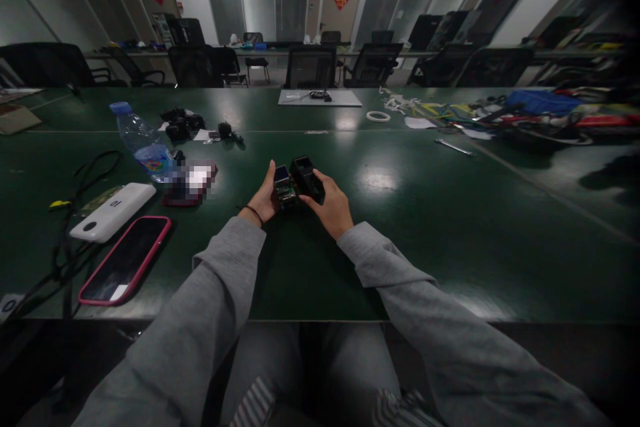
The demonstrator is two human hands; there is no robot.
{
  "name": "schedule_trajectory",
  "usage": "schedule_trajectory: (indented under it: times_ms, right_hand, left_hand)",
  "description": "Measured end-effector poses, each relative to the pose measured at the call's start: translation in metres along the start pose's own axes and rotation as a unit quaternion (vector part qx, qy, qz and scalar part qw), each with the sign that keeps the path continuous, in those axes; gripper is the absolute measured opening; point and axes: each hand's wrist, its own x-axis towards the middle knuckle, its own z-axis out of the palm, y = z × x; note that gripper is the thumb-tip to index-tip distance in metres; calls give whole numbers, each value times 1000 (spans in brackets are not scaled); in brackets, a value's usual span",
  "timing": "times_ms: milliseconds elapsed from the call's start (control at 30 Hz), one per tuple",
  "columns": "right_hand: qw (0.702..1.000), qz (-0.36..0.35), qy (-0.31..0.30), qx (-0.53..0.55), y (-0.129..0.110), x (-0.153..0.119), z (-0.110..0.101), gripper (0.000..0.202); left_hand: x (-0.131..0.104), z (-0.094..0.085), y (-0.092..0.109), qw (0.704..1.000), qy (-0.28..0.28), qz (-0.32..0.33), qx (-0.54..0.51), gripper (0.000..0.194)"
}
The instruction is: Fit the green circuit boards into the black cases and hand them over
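Observation:
Over the middle of the green table, my left hand grips a small circuit board device with a dark screen at its top. Just beside it, my right hand holds a black plastic casing between thumb and fingers. The casing is tilted, its hollow side partly showing. Board and casing are side by side and very close; whether they touch is too small to tell.
At left are a water bottle, a white power bank, a pink-edged phone, another phone and black straps. Black parts lie behind. A wrench, a tape roll and piled cables are at right.

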Motion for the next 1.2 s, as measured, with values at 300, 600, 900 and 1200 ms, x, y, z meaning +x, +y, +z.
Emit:
schedule_trajectory:
  times_ms: [300,600,900,1200]
  right_hand:
    - [1000,12,-10,-8,1,0,0,62]
    - [1000,26,-1,-2,8,-1,4,58]
    - [999,39,16,-9,19,3,9,48]
    - [989,145,-29,5,28,7,14,44]
  left_hand:
    - [-1,0,1,1000,-13,3,-6,68]
    - [-1,1,1,1000,7,8,-9,68]
    - [0,1,2,999,24,18,-20,64]
    - [-2,4,3,999,31,17,-21,64]
